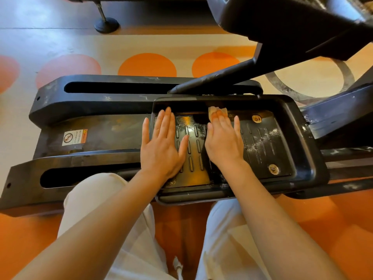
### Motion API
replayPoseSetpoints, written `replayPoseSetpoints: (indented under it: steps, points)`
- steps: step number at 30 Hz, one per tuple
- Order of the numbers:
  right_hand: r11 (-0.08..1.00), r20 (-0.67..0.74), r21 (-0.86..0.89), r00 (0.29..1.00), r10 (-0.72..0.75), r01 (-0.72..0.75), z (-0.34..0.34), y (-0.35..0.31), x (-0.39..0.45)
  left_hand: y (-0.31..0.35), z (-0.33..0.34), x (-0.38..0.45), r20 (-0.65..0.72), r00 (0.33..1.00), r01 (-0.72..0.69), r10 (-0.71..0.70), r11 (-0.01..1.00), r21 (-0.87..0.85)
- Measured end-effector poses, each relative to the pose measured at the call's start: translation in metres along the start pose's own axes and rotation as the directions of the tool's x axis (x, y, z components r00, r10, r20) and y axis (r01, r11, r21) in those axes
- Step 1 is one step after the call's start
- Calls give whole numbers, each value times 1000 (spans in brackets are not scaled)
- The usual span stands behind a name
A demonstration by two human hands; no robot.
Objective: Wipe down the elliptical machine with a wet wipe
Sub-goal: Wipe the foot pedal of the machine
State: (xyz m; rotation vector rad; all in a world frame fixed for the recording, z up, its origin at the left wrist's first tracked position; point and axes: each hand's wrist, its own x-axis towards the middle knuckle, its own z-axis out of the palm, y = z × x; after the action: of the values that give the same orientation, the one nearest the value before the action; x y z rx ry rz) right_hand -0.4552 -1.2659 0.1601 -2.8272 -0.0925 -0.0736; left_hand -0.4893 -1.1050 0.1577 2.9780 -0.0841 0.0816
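Note:
The black foot pedal (298, 126) of the elliptical machine lies in front of me, its ribbed tread dusty white on the right part. My left hand (162, 144) lies flat on the tread's left part, fingers straight. My right hand (224, 140) presses flat on the tread's middle with straight fingers. A crumpled pale wet wipe (213, 111) sticks out from under its fingertips by the pedal's far wall. Most of the wipe is hidden under the hand.
The machine's black rear base rails (96, 98) stretch left, with a warning sticker (75, 137). A black arm and housing (282, 27) overhang the upper right. Another machine's foot (107, 24) stands far left. My knees in pale trousers (94, 195) are near the pedal. The floor is orange-patterned.

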Motion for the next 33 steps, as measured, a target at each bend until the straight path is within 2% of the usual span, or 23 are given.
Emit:
replayPoseSetpoints:
  steps: [2,6,8,10,13,15,17,19,23,25,29,33]
  points:
    - [1000,10,19,1000,-4,3,-1,1,0,0,0,1,-4,999,-53,53,999,-10]
    - [983,104,118,982,-155,142,-5,5,1,-3,1,3,3,997,-80,80,996,-43]
    - [978,143,81,969,-203,193,-10,11,3,-3,2,2,1,997,-78,78,995,-57]
    - [985,149,-42,976,-161,169,-15,17,4,-2,2,2,13,997,-76,77,995,-63]
    - [976,118,-217,993,17,9,-18,29,5,-2,0,3,25,997,-71,73,995,-71]
    - [963,106,-261,990,97,-66,-21,32,5,-2,0,3,34,997,-71,74,995,-64]
    - [953,135,-297,984,112,-68,-23,26,6,-1,0,3,33,997,-68,70,996,-59]
    - [953,153,-300,985,85,-36,-21,16,6,-1,0,4,34,997,-70,72,996,-53]
    - [980,183,-199,982,35,2,-16,6,3,-2,0,4,41,996,-74,76,996,-58]
    - [970,207,-241,976,74,-22,-19,8,5,-1,0,4,42,996,-78,81,995,-61]
    - [928,238,-331,936,257,-171,-23,14,12,-2,0,4,55,995,-85,89,995,-59]
    - [947,256,-244,928,271,-209,-19,4,12,-3,-1,5,61,991,-116,120,991,-64]
